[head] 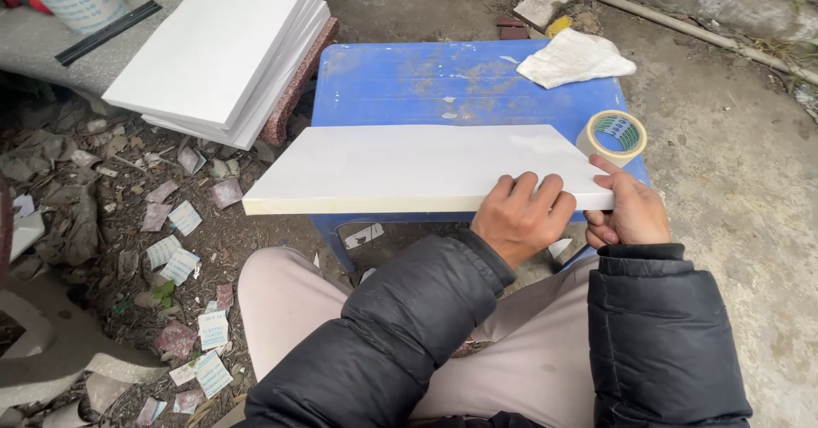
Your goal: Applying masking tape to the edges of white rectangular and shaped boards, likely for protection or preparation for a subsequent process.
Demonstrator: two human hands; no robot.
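A white tile (409,166) lay across the blue stool (409,79); the left hand (521,215) pressed flat on its near edge, the right hand (629,211) pinched its cut corner. Tape roll (615,136) sat beside, unused; stacked tiles (221,49) waited

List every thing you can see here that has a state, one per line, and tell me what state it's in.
White tile: flat across the blue stool, its left end overhanging.
Left hand: palm down, pressing the tile's near edge.
Right hand: gripping the tile's right corner.
Tape roll: lying flat by that corner.
White cloth: crumpled on the stool.
Tile stack: piled, tilted.
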